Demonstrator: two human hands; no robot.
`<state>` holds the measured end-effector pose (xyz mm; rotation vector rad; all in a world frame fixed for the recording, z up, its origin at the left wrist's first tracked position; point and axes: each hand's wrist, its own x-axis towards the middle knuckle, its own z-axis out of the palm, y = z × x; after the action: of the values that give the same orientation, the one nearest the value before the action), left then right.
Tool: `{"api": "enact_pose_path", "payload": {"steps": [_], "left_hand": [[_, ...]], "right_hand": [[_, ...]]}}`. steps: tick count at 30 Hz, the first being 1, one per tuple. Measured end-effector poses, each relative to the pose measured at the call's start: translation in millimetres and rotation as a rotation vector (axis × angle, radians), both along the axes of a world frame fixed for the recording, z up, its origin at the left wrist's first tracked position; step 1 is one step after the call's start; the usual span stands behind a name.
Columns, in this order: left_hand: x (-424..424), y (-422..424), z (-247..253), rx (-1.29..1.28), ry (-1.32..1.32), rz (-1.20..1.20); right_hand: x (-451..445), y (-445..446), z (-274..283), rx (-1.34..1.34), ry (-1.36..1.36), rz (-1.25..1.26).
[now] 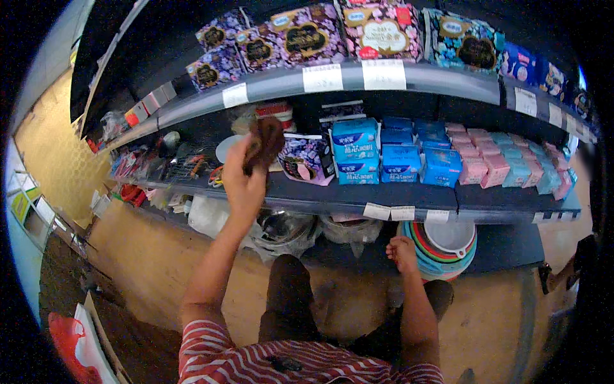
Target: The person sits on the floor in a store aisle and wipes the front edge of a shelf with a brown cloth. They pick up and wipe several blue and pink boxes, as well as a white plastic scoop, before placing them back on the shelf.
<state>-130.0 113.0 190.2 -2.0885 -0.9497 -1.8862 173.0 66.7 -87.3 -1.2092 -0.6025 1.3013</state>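
My left hand (244,177) is raised in front of the middle shelf and grips a dark brown item (265,141), blurred, whose kind I cannot tell. Just right of it on that shelf stands a purple floral packet (307,161), beside stacked turquoise packets (355,144) and blue packets (401,163). Lower down, my right hand (402,252) has its fingers curled near the left side of nested plastic basins (441,259), topped by a white colander (450,236). Nothing shows in that hand, though its palm is partly hidden.
The upper shelf edge (288,79) carries floral packets (381,31) above my hands. Pink and turquoise small packs (494,168) fill the middle shelf's right part. Mixed utensils (187,161) lie at left. Bagged bowls (288,228) sit on the bottom shelf, close to my knees.
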Motion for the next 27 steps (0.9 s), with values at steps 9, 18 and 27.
{"api": "enact_pose_path", "payload": {"steps": [9,18,27], "left_hand": [[25.8,59.2,60.7,-0.032,-0.1,0.551],[101.5,-13.3,42.4,-0.371,-0.166,-0.487],[165.0,-62.1,-1.2,-0.092,0.049,-0.505]], "right_hand": [[11.4,-44.0,-6.5,-0.052,-0.063,0.13],[36.3,-108.4,-11.4,0.05,-0.309,-0.038],[-38.3,-95.7,216.3,0.86,-0.627,-0.42]]}}
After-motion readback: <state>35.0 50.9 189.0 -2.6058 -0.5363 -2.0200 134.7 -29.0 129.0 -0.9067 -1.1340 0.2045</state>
